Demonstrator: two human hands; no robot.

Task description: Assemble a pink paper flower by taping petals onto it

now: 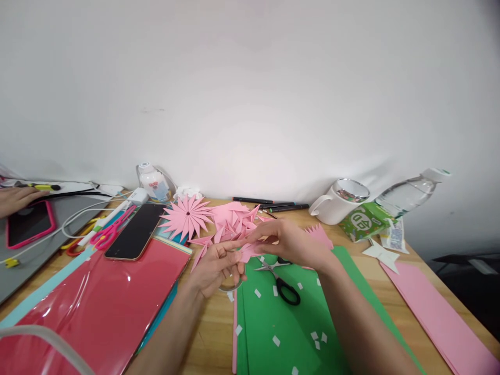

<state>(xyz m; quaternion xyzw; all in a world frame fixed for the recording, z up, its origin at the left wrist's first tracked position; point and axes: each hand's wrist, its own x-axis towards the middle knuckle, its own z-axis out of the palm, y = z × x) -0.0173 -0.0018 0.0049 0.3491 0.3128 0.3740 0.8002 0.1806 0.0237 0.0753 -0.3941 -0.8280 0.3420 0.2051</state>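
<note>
Between both hands is a small piece of folded pink paper [247, 253], raised a little above the table. My left hand [217, 264] pinches its left side, and my right hand [282, 241] grips it from above and the right. Scissors with black handles [288, 290] lie partly spread on a green paper stack [269, 323] under the right hand. Several small white paper bits [276, 340] are scattered over the green sheets. Behind the hands lie a pink paper starburst [187, 214] and a heap of folded pink paper points [234, 221].
A white mug [339, 204], green packet [362, 221] and clear bottle [408, 195] stand at back right. Pink paper strips [437, 312] lie right. A red folder [109, 291], black phone [136, 232] and pink scissors [113, 229] lie left. Another person's hand [17, 200] is far left.
</note>
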